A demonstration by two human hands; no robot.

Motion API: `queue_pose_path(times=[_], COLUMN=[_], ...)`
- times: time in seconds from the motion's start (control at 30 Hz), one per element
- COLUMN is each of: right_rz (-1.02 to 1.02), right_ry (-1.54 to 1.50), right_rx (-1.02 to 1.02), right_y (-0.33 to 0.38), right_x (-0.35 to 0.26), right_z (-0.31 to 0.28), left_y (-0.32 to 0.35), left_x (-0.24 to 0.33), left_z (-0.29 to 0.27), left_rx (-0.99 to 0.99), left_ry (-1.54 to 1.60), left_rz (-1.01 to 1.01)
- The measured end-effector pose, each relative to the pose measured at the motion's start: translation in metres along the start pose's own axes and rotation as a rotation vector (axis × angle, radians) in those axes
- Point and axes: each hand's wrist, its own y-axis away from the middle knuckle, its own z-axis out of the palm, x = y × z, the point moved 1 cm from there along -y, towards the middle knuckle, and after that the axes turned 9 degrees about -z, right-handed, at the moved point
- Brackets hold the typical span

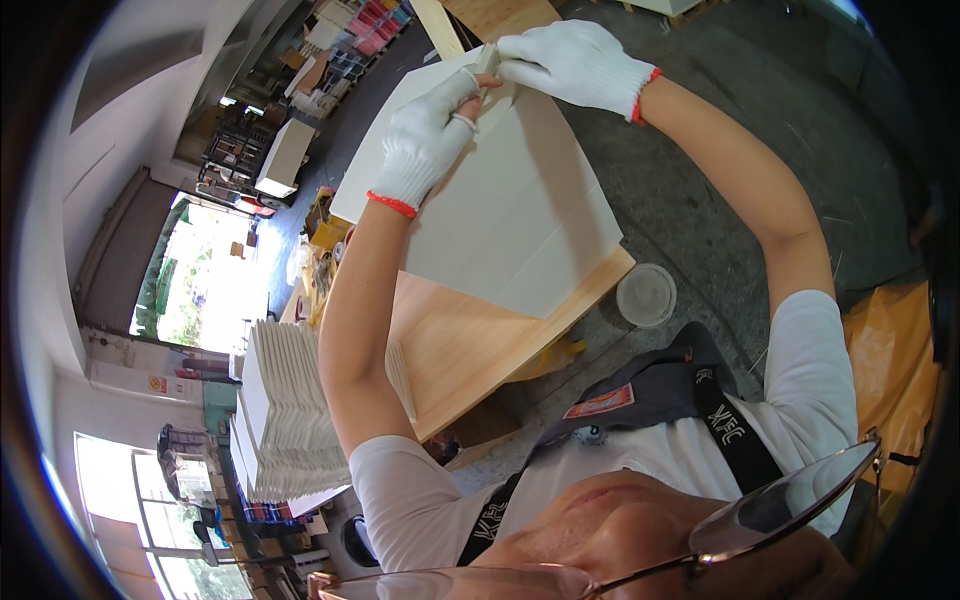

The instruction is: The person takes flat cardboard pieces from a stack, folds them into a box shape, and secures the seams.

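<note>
Cardboard [510, 215], a large flat white sheet with fold creases, lies across a light wooden counter [470, 345] and overhangs its far edge. Both hands wear white knit gloves with red cuffs and meet at the sheet's far end. The left hand [428, 140] is closed in a pinch on the edge of the cardboard, thumb against the fingers, with a bare fingertip showing through the glove. The right hand [575, 62] is curled over a small pale block [487, 60] pressed at the same edge; its fingers hide most of the block, so what it is made of is hard to make out, possibly wood. Where the two hands meet, the corner of the sheet is covered and its shape cannot be read.

A stack [285, 410] of flat white sheets stands at the left, its lower part blocked by the left arm and sleeve. A round clear plastic lid [646, 295] lies on the grey floor [690, 190] just past the counter's right corner. An orange bag [890, 360] is cut off at the right rim. Glasses [780, 505] and a dark strap fill the bottom. Shelves of boxes at the top left are small and bent by the lens.
</note>
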Motion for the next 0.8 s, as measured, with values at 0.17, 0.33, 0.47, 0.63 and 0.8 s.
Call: queue_pose_path(times=[0.17,0.33,0.47,0.63,0.8], right_rz=[0.315,0.385,0.377,0.349,0.383], right_ry=[-0.429,-0.439,-0.448,-0.472,-0.546], right_rx=[0.059,0.023,0.074,0.092,0.154], right_y=[0.004,0.004,0.005,0.005,0.008], right_x=[0.005,0.002,0.001,0.007,0.007], right_z=[0.021,0.017,0.02,0.025,0.025], left_y=[-0.002,0.001,0.002,0.003,0.004], left_x=[-0.004,0.006,0.007,0.006,0.012], left_z=[0.003,-0.003,-0.004,-0.004,-0.005], left_rx=[0.035,-0.056,-0.068,-0.052,-0.108], left_ry=[-0.066,-0.014,-0.004,0.037,0.031], left_rz=[0.03,-0.068,-0.086,-0.059,-0.084])
